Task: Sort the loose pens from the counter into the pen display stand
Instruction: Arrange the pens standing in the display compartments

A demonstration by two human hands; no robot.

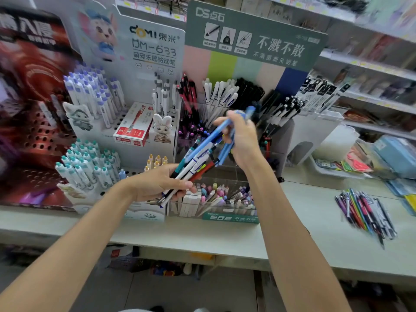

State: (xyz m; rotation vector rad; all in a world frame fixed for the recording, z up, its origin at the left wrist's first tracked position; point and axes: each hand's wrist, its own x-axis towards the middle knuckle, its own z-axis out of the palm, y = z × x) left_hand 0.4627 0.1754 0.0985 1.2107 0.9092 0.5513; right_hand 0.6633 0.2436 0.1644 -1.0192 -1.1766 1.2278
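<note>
Head view: left hand grips mixed pen bundle, axes slanting up-right. Right hand pinches blue pens just before the display stand, nearer it. Loose pens lie well right on desk

display stand on counter, loose pens — right

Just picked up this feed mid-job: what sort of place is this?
Probably a stationery shop: branded pen display stands packed with pens sit on a counter, stocked shelves run behind, and a pile of loose pens lies on the counter at right.
</note>
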